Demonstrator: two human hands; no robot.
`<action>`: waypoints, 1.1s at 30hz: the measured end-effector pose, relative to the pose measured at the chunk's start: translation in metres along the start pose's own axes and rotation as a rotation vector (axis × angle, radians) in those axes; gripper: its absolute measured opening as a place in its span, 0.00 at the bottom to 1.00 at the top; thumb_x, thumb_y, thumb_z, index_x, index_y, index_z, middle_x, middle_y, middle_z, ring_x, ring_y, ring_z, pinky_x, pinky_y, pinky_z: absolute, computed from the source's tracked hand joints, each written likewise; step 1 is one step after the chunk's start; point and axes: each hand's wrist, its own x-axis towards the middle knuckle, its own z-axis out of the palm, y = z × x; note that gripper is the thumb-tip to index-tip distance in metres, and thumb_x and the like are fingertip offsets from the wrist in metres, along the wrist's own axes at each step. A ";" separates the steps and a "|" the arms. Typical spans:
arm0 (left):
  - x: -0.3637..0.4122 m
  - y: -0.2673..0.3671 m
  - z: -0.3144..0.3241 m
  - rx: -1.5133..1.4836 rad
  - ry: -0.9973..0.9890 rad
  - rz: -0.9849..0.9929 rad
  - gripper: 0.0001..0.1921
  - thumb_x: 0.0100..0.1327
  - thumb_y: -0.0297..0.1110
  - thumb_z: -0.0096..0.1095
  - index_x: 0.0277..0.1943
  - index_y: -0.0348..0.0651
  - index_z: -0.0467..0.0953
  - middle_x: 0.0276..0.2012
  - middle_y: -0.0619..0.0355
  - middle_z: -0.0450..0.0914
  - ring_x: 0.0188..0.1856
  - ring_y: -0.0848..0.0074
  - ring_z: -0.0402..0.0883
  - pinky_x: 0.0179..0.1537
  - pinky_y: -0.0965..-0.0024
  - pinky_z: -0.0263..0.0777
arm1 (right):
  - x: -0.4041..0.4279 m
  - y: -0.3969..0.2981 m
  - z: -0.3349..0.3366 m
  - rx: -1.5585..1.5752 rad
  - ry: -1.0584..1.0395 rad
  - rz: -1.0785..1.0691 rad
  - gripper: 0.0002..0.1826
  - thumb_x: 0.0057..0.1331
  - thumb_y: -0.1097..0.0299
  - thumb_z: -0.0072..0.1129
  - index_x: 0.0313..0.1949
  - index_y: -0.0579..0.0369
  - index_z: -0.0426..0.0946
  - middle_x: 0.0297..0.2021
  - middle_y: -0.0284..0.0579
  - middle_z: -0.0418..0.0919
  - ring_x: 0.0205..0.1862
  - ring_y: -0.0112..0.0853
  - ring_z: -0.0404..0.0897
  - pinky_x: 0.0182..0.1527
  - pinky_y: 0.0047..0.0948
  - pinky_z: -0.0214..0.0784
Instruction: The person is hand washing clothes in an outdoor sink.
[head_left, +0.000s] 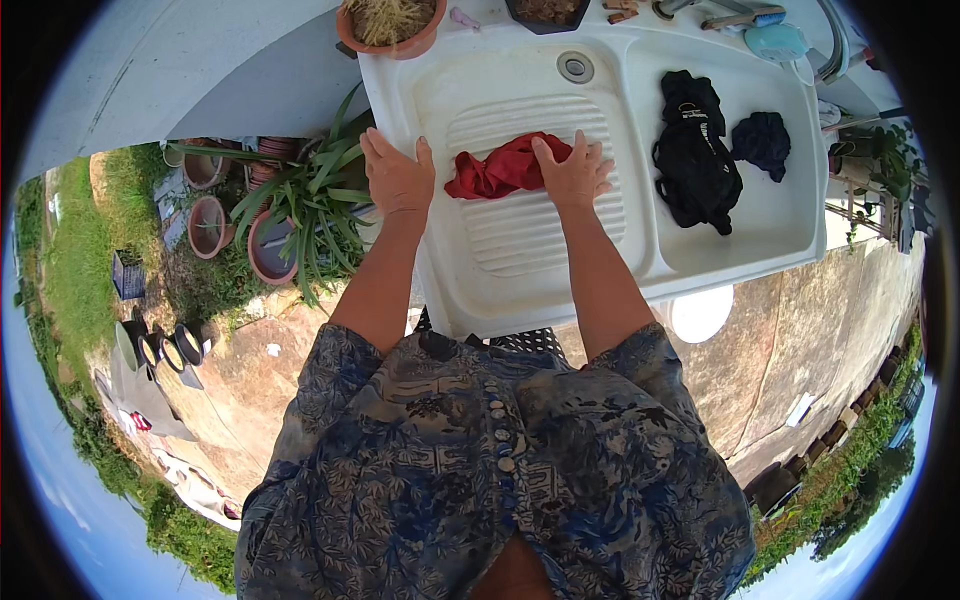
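Observation:
A bunched red cloth (504, 169) lies across the ribbed washboard (517, 251) moulded into the white laundry sink (457, 296). My right hand (574, 171) is at the cloth's right end, its thumb over the fabric and its fingers spread to the right; it does not appear to grip. To the left of the cloth, apart from it, my left hand (397, 174) is over the sink's left rim with thumb and fingers apart. In the right basin lie a black garment (697, 161) with printed writing and a smaller dark cloth bundle (761, 142).
A metal drain (575, 67) sits beyond the washboard. Along the back ledge stand a terracotta pot (397, 46), a dark planter (547, 13), a brush (750, 18) and a turquoise container (776, 43). Potted long-leaved plants (315, 195) crowd the left side. Below the right basin is a white round object (701, 313).

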 end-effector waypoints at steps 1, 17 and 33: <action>0.006 0.011 -0.004 0.011 -0.126 -0.103 0.37 0.57 0.40 0.60 0.65 0.33 0.52 0.62 0.41 0.59 0.62 0.49 0.63 0.54 0.47 0.66 | -0.017 -0.011 0.013 -0.072 -0.050 -0.198 0.39 0.55 0.41 0.60 0.62 0.46 0.64 0.65 0.49 0.56 0.69 0.47 0.47 0.65 0.63 0.37; 0.015 0.013 -0.008 0.030 -0.377 -0.280 0.40 0.57 0.40 0.57 0.66 0.29 0.45 0.51 0.39 0.67 0.48 0.51 0.75 0.44 0.55 0.76 | 0.007 0.018 -0.031 -0.186 -0.049 -0.835 0.26 0.52 0.57 0.62 0.52 0.45 0.71 0.63 0.43 0.61 0.66 0.45 0.57 0.65 0.53 0.49; 0.009 0.005 0.001 0.004 -0.286 -0.168 0.38 0.61 0.42 0.54 0.68 0.32 0.47 0.54 0.36 0.66 0.47 0.47 0.77 0.44 0.52 0.75 | -0.078 0.091 0.013 0.071 0.129 -0.799 0.21 0.49 0.55 0.64 0.40 0.48 0.72 0.52 0.40 0.69 0.61 0.40 0.64 0.64 0.58 0.49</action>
